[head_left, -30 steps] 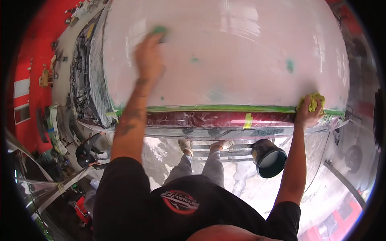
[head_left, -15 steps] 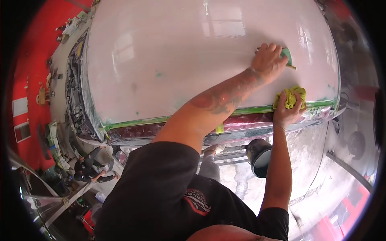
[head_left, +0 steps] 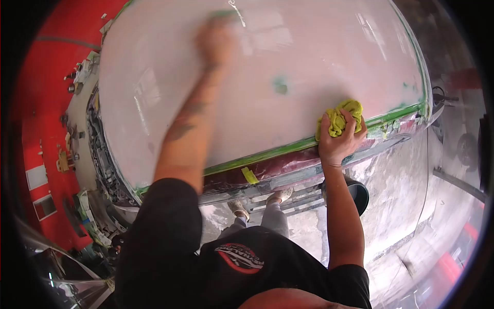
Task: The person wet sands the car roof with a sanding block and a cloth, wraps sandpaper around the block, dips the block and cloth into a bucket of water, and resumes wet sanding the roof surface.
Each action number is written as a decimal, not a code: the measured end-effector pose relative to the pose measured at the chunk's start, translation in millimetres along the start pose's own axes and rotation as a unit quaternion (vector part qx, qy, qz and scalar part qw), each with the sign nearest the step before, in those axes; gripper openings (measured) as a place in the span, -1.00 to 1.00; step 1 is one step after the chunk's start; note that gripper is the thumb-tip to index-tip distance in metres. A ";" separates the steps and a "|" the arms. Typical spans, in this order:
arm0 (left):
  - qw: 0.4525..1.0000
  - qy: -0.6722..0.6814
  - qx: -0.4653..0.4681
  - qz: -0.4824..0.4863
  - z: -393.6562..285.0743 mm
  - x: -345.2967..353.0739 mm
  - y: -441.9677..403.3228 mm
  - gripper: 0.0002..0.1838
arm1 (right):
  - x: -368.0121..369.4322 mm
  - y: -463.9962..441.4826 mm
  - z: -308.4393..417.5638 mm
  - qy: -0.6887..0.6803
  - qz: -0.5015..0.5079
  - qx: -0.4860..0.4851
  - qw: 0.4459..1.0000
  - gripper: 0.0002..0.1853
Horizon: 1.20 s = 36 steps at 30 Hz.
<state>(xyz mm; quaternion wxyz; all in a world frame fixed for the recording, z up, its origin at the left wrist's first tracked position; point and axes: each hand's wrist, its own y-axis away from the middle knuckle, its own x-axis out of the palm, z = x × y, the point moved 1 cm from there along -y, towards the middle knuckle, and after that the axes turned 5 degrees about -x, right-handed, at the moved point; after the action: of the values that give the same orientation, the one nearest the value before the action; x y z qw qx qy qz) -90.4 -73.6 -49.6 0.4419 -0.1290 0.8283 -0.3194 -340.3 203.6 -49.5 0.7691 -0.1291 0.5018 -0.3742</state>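
A large pale pink car panel (head_left: pixel 247 103) with green patches fills the upper view. On its upper part, my left hand (head_left: pixel 216 41) is blurred by motion, closed on a green pad (head_left: pixel 223 14) whose outline is smeared. Nearer the panel's taped edge, my right hand (head_left: pixel 340 145) presses a crumpled yellow-green cloth (head_left: pixel 337 121) against the surface, fingers bent over it. Green tape (head_left: pixel 278 152) runs along that edge, with dark red bodywork below bearing a short yellow tape piece (head_left: pixel 250 175).
A black bucket (head_left: pixel 359 196) stands on the floor below my right hand, partly hidden by my forearm. My feet are beside a slatted grate (head_left: pixel 303 198). An exposed engine bay (head_left: pixel 105 154) lies left of the panel, and a red wall (head_left: pixel 49 103) stands beyond.
My left hand has swept with the green pad from the panel's right side to its upper left. My right hand and cloth appear further left, and the view has turned and shifted.
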 end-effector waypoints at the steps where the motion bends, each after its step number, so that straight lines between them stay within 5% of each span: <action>1: 0.994 -0.073 0.029 0.070 -67.8 47.6 5.4 -0.71 | -0.3 0.8 -0.9 -0.005 0.000 -0.003 1.000 -0.57; 2: 0.996 0.068 0.052 0.033 -129.9 89.3 14.0 -0.79 | -0.8 1.6 -1.6 -0.002 -0.001 -0.003 1.000 -0.57; 4: 0.981 0.088 0.167 0.052 -225.3 144.6 27.4 -0.83 | 0.4 1.1 -3.3 -0.025 -0.005 -0.001 1.000 -0.56; 6: 0.970 0.068 0.216 0.086 -238.7 147.3 20.8 -0.84 | 0.7 -0.5 -4.5 -0.024 -0.009 -0.008 1.000 -0.56; 9: 0.982 0.050 0.156 0.093 -128.4 122.3 -27.3 -0.75 | 0.1 1.0 -2.9 -0.028 -0.005 -0.001 1.000 -0.56; 10: 0.985 -0.017 0.166 0.038 -85.9 57.3 -47.4 -0.66 | -0.1 1.6 -3.0 -0.034 -0.004 -0.002 0.999 -0.56; 11: 0.987 -0.015 0.076 0.139 -24.8 46.6 -57.6 -0.60 | -0.2 1.4 -3.2 -0.041 -0.003 -0.005 0.999 -0.57; 12: 0.994 0.044 0.027 0.093 34.2 15.0 -56.9 -0.62 | -0.5 1.7 -2.7 -0.043 -0.002 -0.003 0.999 -0.57; 13: 0.993 -0.036 -0.054 0.097 79.2 -24.6 -56.4 -0.59 | -1.0 1.5 -1.1 -0.043 0.000 0.004 0.999 -0.56; 14: 0.991 -0.131 -0.012 0.025 149.4 -47.5 -52.8 -0.56 | -1.8 0.1 -0.5 -0.042 0.000 0.011 0.999 -0.56; 15: 0.959 -0.235 -0.139 0.076 186.8 -77.3 -52.3 -0.54 | -4.4 0.1 -0.6 -0.044 -0.003 0.011 0.999 -0.56; 17: 0.870 -0.379 -0.304 0.080 196.8 -98.8 -64.6 -0.55 | -3.9 -0.9 -0.3 -0.030 0.011 0.010 0.999 -0.55; 19: 0.864 -0.408 -0.293 0.043 200.2 -53.7 -85.1 -0.58 | -2.6 -0.1 -1.7 -0.045 0.013 0.013 0.999 -0.54; 21: 0.953 -0.259 -0.143 0.071 113.3 2.9 -105.9 -0.54 | -3.2 -0.4 -1.4 -0.040 0.014 0.012 0.999 -0.53; 22: 0.975 -0.117 -0.158 0.100 101.9 65.2 -121.8 -0.56 | -3.0 -0.2 -1.3 -0.053 0.014 0.016 0.998 -0.53; 24: 0.994 -0.090 0.011 0.060 -94.0 126.5 -109.8 -0.73 | -0.8 2.3 -5.0 -0.054 0.012 0.008 0.998 -0.52; 25: 0.994 -0.041 0.091 0.038 -137.6 167.5 -100.2 -0.75 | -0.1 3.2 -5.7 -0.057 0.007 0.002 0.998 -0.52; 27: 0.980 -0.018 0.128 0.151 -206.9 205.6 -82.1 -0.74 | -0.2 -0.2 -3.6 -0.048 0.017 -0.010 0.999 -0.52; 30: 0.971 -0.057 0.173 0.155 -159.8 195.1 -103.7 -0.73 | -2.0 2.3 -1.7 -0.047 0.029 0.002 0.998 -0.53; 33: 0.990 -0.098 0.068 0.077 -12.0 108.0 -144.3 -0.71 | -1.5 2.7 -2.9 -0.036 0.033 -0.004 0.999 -0.53; 35: 0.965 -0.252 -0.041 0.068 90.1 30.1 -141.6 -0.69 | -2.8 3.9 -0.9 -0.036 0.037 0.004 0.999 -0.53; 36: 0.971 -0.209 -0.081 0.087 201.7 8.9 -140.5 -0.55 | -2.1 3.0 -1.0 -0.035 0.033 0.007 0.999 -0.53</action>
<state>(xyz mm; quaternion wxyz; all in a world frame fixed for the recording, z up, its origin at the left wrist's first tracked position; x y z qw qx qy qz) 59.1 -268.9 -46.8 0.6191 -0.1555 0.7490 -0.1775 -340.3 207.4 -50.3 0.7991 -0.1197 0.4759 -0.3472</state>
